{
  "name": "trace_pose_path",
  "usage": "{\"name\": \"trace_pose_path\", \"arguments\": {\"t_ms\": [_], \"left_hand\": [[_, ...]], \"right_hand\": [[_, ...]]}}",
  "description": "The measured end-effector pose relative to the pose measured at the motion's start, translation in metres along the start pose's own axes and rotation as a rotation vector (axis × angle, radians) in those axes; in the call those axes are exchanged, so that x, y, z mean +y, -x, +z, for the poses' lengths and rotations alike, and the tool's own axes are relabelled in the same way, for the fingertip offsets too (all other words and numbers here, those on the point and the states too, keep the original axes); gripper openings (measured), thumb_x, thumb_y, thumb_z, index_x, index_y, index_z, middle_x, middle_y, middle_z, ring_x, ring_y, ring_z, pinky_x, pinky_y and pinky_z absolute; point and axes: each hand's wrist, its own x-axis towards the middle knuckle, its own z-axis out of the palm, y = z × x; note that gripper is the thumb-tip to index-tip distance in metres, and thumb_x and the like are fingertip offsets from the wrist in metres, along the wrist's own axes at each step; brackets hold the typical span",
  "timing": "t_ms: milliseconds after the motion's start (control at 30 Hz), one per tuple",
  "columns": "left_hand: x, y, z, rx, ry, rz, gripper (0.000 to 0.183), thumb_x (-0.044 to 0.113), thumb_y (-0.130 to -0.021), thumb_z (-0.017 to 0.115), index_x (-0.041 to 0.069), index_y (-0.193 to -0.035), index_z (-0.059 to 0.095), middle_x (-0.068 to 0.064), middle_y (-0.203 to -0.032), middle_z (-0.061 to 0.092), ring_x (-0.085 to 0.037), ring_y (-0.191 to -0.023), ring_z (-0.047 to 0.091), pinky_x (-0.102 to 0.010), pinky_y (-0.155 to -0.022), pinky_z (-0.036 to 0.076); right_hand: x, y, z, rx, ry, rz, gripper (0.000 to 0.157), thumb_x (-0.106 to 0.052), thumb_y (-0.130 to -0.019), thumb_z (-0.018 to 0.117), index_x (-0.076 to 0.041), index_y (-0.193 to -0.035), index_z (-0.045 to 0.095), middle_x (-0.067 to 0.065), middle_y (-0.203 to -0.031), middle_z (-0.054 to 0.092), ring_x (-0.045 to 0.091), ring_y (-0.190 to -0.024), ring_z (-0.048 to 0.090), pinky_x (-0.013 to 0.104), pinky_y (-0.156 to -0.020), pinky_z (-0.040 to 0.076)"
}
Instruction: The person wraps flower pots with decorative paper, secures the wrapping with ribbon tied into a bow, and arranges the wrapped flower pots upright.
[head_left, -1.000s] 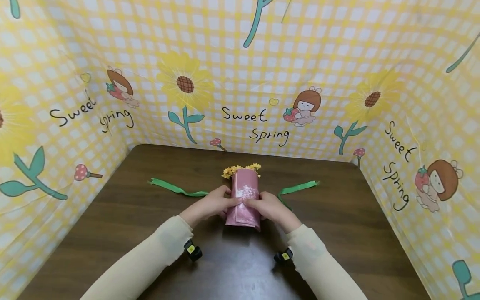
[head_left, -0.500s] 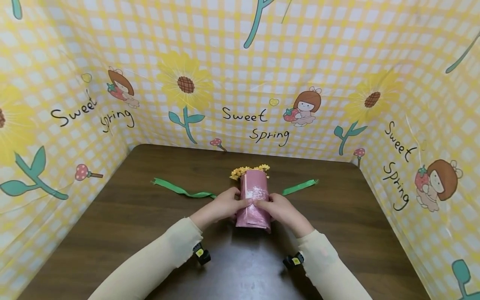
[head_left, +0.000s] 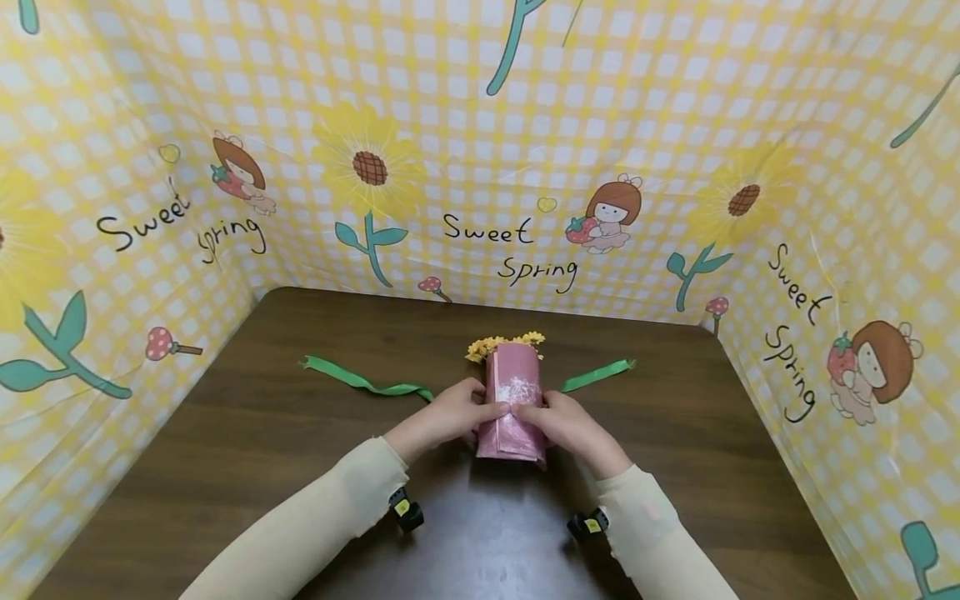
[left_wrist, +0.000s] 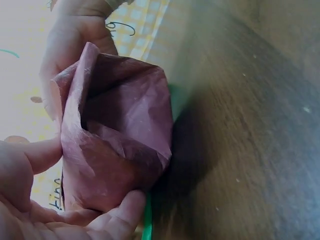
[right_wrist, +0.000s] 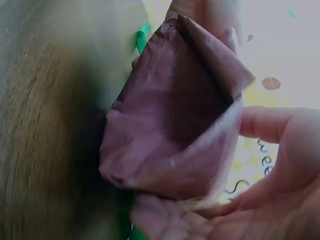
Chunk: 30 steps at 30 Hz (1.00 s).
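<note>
A roll of shiny pink wrapping paper (head_left: pixel 517 437) lies in the middle of the table, with small yellow flowers (head_left: pixel 483 347) sticking out at its far end. My left hand (head_left: pixel 444 418) grips it from the left, thumb on top at the overlapping edge. From the right, my right hand (head_left: pixel 581 428) holds it likewise, the two thumbs nearly meeting. Both wrist views look into the roll's near end, where the pink paper (left_wrist: pixel 142 110) is open and hollow with a folded flap. A green ribbon (head_left: pixel 352 380) reaches out on either side; its middle is hidden behind the roll and hands.
The dark wooden table (head_left: pixel 225 467) is enclosed at the back and sides by a yellow-and-white checked cloth (head_left: pixel 465 150) printed with flowers and words. Black wrist cameras hang under both sleeves, near the tabletop.
Both hands have shifted to the right with the pink roll and flowers, mostly in the first half second. The hands keep their hold, and the ribbon's outer ends have hardly moved.
</note>
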Motion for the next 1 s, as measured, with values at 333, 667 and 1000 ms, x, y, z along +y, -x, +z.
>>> {"name": "trace_pose_path", "arguments": {"t_ms": [333,667,1000], "left_hand": [[-0.022,0.022,-0.054,-0.027,-0.13,-0.03,0.091,0.027,-0.092,0.078,0.0,-0.159,0.023,-0.016,-0.094,0.07,-0.029,-0.081,0.07,-0.043,-0.07,0.06],[-0.065,0.034,-0.143,0.175,-0.533,-0.184,0.044,0.017,-0.098,0.067,0.001,-0.137,0.053,-0.025,-0.118,0.061,-0.029,-0.083,0.061,-0.039,-0.06,0.053],[-0.083,0.047,-0.177,0.254,-0.543,-0.119,0.023,0.016,-0.099,0.065,0.01,-0.08,0.055,-0.003,-0.074,0.052,-0.019,-0.066,0.049,-0.036,-0.061,0.042]], "right_hand": [[-0.008,0.009,0.014,0.311,0.334,-0.414,0.037,-0.026,-0.087,0.078,-0.008,-0.117,0.067,0.009,-0.113,0.058,0.024,-0.101,0.054,0.041,-0.087,0.053],[-0.01,0.014,0.016,0.344,0.458,-0.471,0.029,-0.027,-0.089,0.076,-0.012,-0.113,0.07,0.005,-0.101,0.059,0.019,-0.085,0.054,0.036,-0.074,0.053],[-0.007,0.017,0.027,0.461,0.571,-0.632,0.014,-0.022,-0.092,0.075,-0.013,-0.102,0.074,0.005,-0.099,0.057,0.023,-0.088,0.054,0.035,-0.073,0.054]]}}
